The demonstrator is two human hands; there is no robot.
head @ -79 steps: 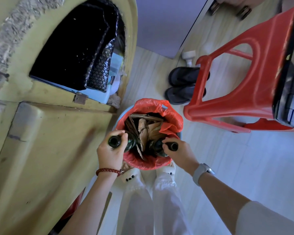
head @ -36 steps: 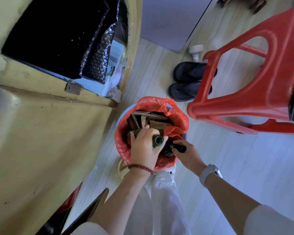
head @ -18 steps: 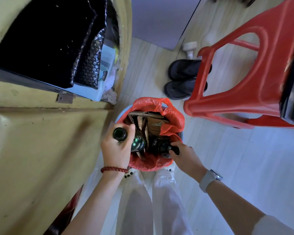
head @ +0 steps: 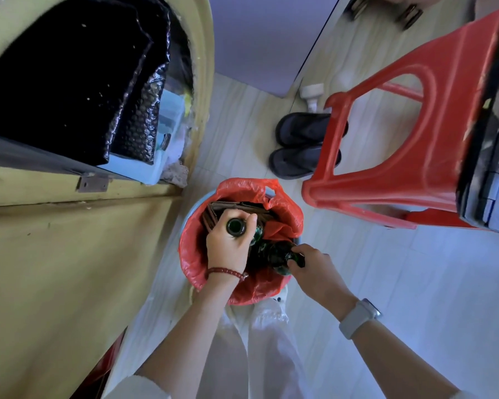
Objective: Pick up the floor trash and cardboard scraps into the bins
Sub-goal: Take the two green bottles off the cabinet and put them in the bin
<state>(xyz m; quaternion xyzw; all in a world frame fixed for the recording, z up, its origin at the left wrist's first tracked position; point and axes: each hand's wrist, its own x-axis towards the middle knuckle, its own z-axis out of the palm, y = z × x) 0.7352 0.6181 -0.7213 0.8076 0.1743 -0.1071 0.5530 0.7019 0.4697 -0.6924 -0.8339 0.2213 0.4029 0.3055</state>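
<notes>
A yellow cabinet point(head: 69, 269) fills the left side, with black bubble wrap point(head: 78, 76) showing in its arched opening. On the right stands a red plastic stool point(head: 409, 145) on the pale floor point(head: 415, 283), and a pair of dark slippers point(head: 300, 145) lies beside its leg, partly behind it.

Between cabinet and stool, just in front of the person's white trousers point(head: 257, 355), sits the bin point(head: 190, 214) — lined with a red bag point(head: 260, 286) whose edge folds over the rim. Brown cardboard scraps point(head: 236, 207) stand inside it at the far side.

The left hand point(head: 228, 246), a beaded bracelet point(head: 225, 272) on its wrist, is curled round the neck of a green glass bottle point(head: 236, 227), held upright over the bin with its open mouth facing up and its lower part down inside the bag. The right hand point(head: 317, 269), with a white watch point(head: 357, 318) on the wrist, grips the neck of a second green bottle point(head: 271, 254) — this one tilted, its body lying inside the bin near the rim closest to the person. The two bottles are close together; whether they touch cannot be told.
</notes>
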